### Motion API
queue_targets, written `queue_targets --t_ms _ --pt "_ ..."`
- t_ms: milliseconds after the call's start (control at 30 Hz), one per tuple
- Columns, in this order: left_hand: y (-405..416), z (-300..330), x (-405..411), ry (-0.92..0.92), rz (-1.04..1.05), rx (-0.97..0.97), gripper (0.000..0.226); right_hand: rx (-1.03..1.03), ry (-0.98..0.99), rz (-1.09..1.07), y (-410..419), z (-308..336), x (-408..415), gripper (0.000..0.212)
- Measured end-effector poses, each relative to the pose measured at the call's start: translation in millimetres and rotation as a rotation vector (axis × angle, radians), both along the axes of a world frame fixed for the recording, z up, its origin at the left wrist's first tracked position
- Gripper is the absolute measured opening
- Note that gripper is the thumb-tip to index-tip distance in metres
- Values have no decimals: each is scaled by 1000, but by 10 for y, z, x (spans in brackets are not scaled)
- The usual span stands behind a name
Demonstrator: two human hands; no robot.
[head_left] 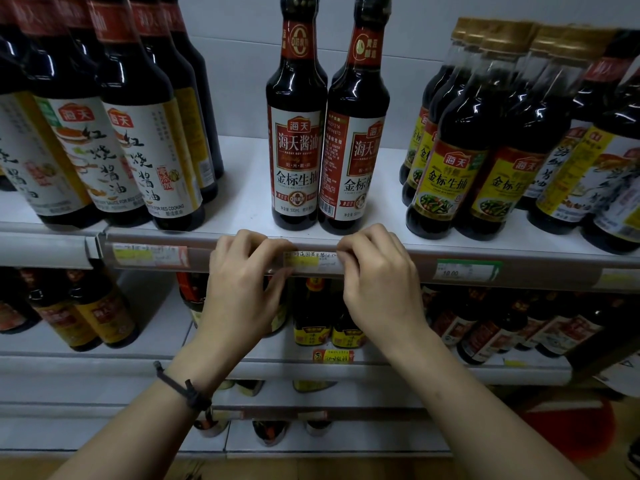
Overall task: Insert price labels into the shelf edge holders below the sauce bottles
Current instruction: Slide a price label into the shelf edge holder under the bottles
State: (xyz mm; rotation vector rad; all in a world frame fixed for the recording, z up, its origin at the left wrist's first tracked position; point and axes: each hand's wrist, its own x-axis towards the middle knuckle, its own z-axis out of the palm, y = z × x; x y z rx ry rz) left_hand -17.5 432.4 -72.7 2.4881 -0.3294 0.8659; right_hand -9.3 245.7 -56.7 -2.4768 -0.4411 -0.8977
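At frame centre, the left hand (239,278) and right hand (377,271) curl their fingers over the shelf edge holder (398,263). Both pinch the ends of a yellow price label (310,260) below two sauce bottles (325,133).

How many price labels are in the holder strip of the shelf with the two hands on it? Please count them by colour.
Yellow and white labels: 2, one at the left, one between the left hand and the right hand at
Green and white labels: 1
Total: 3; a blurred one at the far right edge is left out.
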Motion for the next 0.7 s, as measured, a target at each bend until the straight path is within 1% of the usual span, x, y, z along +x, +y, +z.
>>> queue_targets --t_ms 333,600,700 --pt "8 5 -1 7 5 24 24 -88 6 4 -17 -17 -24 10" --pt "5 26 4 16 7 63 24 -104 -11 -6 -7 -36 -56 9" --pt "-23 67 -15 -1 -1 88 23 -116 18 8 -27 -9 -79 12"
